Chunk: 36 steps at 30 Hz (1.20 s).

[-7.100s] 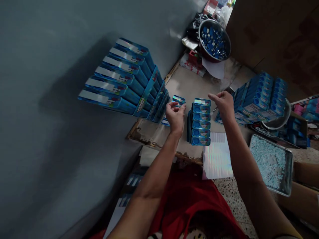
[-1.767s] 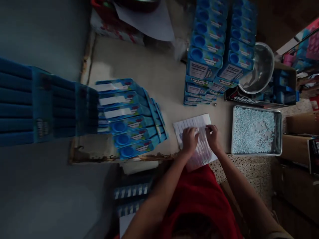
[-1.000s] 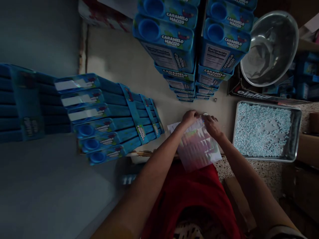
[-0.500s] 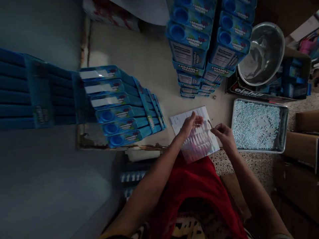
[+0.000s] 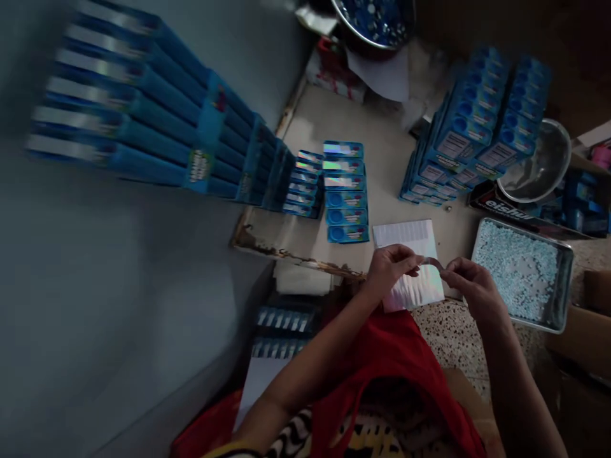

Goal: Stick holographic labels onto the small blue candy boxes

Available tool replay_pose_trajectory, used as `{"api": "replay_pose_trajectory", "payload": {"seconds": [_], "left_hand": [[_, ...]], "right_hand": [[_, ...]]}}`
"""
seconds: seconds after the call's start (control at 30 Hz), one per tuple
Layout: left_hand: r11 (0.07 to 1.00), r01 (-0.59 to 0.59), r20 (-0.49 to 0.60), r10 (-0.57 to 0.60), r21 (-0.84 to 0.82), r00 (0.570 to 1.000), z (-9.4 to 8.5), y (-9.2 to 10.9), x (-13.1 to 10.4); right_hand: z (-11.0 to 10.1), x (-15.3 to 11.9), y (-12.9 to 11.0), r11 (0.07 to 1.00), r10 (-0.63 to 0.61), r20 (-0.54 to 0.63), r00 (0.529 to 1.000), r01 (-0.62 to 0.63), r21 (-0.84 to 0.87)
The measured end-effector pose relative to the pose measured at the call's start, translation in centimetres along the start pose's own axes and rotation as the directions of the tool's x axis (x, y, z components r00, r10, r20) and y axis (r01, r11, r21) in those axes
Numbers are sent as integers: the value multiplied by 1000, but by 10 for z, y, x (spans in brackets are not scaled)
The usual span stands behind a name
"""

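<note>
A thin, curved, shiny sticker strip spans the gap between my two hands. My left hand pinches one end, and the fingers of my right hand are closed on the other. Beneath them lies a sheet of silvery stickers at the table's front edge, partly covered by my left hand. Left of the sheet stands a row of blue candy boxes; the far three carry shiny strips across their ends, while the nearer three show round blue spots.
Tall stacks of blue boxes rise at the left and the back right. A metal tray of small pale-blue pieces sits right of my hands, with a steel bowl behind it. Another bowl stands at the back.
My view has swung, so things sit further right in it. My left hand, loosely open over the sheet before, now pinches the strip's other end; my right hand keeps its pinch.
</note>
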<state>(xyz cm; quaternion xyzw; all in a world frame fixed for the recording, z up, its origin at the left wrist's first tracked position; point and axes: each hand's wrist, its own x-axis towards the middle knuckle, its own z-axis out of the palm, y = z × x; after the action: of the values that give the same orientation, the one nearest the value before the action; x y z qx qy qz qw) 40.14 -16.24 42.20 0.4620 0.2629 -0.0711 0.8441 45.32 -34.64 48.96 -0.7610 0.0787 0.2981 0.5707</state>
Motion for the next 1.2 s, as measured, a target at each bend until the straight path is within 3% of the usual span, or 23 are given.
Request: {"api": "replay_pose_trajectory", "payload": {"seconds": [0.07, 0.1, 0.2, 0.3, 0.37, 0.5, 0.7, 0.83, 0.93, 1.0, 1.1, 1.13, 1.17, 1.2], "left_hand": [[982, -150, -150, 166, 114, 975, -16, 22, -21], [956, -224, -226, 263, 187, 938, -26, 34, -29], [848, -364, -375, 504, 385, 778, -59, 67, -39], [751, -457, -398, 647, 476, 650, -92, 94, -26], [697, -499, -362, 705, 516, 610, -111, 105, -10], [641, -456, -293, 726, 618, 623, -136, 117, 17], [690, -431, -280, 667, 582, 690, -151, 114, 31], [789, -394, -297, 563, 471, 772, -160, 102, 49], [834, -332, -374, 507, 441, 777, -170, 80, 57], [822, -262, -477, 520, 506, 709, -174, 53, 48], [802, -147, -618, 549, 579, 562, -165, -7, 7], [811, -104, -616, 514, 575, 597, -156, -30, -8], [823, -62, -581, 450, 565, 678, -144, -53, -18], [803, -14, -465, 359, 596, 809, -129, -74, -23]], "right_hand": [[21, -1, -16, 998, -57, 19, 998, 58, -32], [35, 2, -24, 995, -87, 38, 996, 88, -48], [84, 20, -49, 967, -209, 99, 973, 220, -125], [131, 50, -68, 867, -403, 74, 912, 407, -288], [154, 71, -78, 774, -499, 34, 866, 463, -432], [179, 98, -89, 647, -511, 25, 860, 403, -647], [189, 109, -90, 605, -456, 38, 889, 341, -719], [189, 120, -78, 676, -438, -1, 899, 328, -659], [195, 132, -60, 860, -355, -88, 931, 287, -423], [200, 135, -45, 959, -256, -128, 958, 235, -160], [193, 128, -18, 953, -231, -78, 970, 242, 183], [182, 124, -6, 938, -256, -63, 965, 264, 227], [167, 120, 8, 933, -278, -64, 958, 286, 221], [147, 118, 25, 940, -291, -85, 953, 302, 162]]}}
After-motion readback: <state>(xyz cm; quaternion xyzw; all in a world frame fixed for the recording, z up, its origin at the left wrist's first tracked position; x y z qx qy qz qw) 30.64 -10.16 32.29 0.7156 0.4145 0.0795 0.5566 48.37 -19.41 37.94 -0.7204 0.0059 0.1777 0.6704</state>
